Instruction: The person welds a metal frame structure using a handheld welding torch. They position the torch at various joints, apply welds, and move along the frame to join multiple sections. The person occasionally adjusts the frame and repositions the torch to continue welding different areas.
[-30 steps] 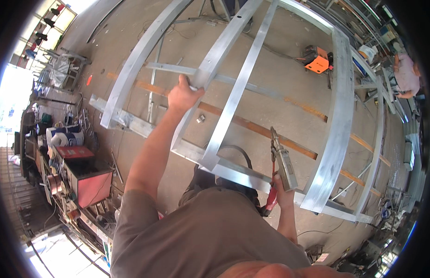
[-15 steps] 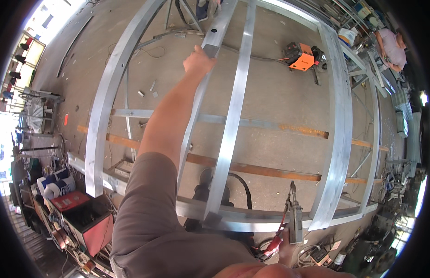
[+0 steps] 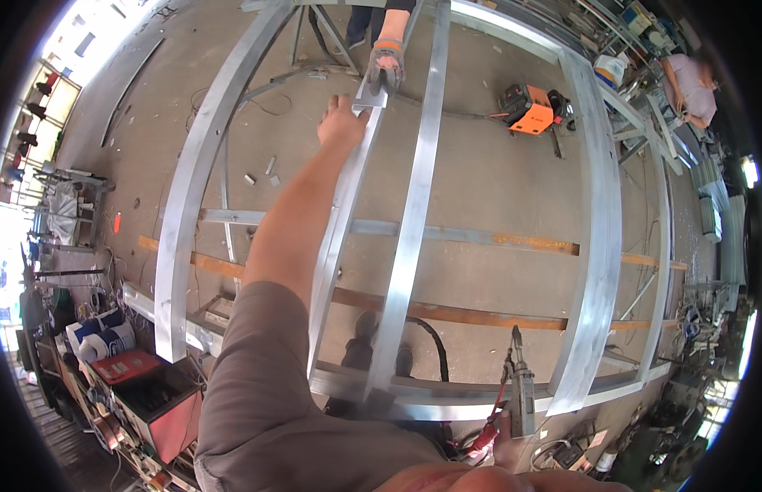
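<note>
My left hand [image 3: 340,125] is stretched far forward, its fingers a little apart, at the left edge of a long silver metal bar [image 3: 342,215]. Just past it, a co-worker's gloved hand [image 3: 387,67] grips a short metal piece [image 3: 369,102] on top of that bar. I cannot see whether my fingertips touch this piece. Low on the right, my right hand [image 3: 504,447] is closed round a grey welding gun [image 3: 523,402] with a slim nozzle pointing up and away. Red cabling runs beside the gun, and part of that hand is hidden.
Several silver beams form a large frame, with a wide beam [image 3: 596,271] at right and another [image 3: 177,230] at left. Rusty crossbars [image 3: 455,313] run beneath. An orange-black machine [image 3: 530,109] stands on the floor. A red box [image 3: 155,402] is lower left; another person [image 3: 690,90] is far right.
A co-worker's gloved hand has come in from the top onto the metal piece. My left hand has shifted slightly left and nearer, its fingers loosening. My right hand still holds the welding gun.
</note>
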`<state>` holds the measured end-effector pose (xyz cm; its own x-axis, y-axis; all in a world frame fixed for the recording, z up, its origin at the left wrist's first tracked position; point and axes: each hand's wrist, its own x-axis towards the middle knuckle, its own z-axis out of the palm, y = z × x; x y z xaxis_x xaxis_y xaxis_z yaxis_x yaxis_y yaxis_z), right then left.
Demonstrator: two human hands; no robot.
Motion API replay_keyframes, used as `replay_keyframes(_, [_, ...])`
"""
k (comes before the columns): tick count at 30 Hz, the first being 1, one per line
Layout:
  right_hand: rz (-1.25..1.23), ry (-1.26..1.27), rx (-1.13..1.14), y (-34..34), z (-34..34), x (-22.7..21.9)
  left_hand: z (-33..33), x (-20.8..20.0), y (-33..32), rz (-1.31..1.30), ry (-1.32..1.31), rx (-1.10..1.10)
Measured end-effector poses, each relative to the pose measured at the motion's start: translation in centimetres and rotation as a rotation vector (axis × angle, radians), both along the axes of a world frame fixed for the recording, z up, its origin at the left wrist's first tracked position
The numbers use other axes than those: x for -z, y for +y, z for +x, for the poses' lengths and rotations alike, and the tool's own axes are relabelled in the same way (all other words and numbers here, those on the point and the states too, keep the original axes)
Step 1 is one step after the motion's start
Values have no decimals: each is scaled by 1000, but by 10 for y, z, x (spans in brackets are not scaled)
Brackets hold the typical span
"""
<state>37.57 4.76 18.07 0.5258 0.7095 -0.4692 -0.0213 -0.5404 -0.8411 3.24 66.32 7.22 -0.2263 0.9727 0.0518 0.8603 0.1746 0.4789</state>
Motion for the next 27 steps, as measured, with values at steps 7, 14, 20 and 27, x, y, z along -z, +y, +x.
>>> replay_keyframes(7, [83,37,-194,-20,36,20,-41,-71,-185,102,-160,12])
replay_keyframes(14, [193,-143,-714,-33,55,27,-39,-91,-508,241,-406,-185])
replay_keyframes(20, [92,10,-1017,-32,17,4,29,-52,-720,-52,-675,-448])
replay_keyframes(27, [118,44,-1355,-29,-56,4,79,-50,-761,-214,-1243,-481])
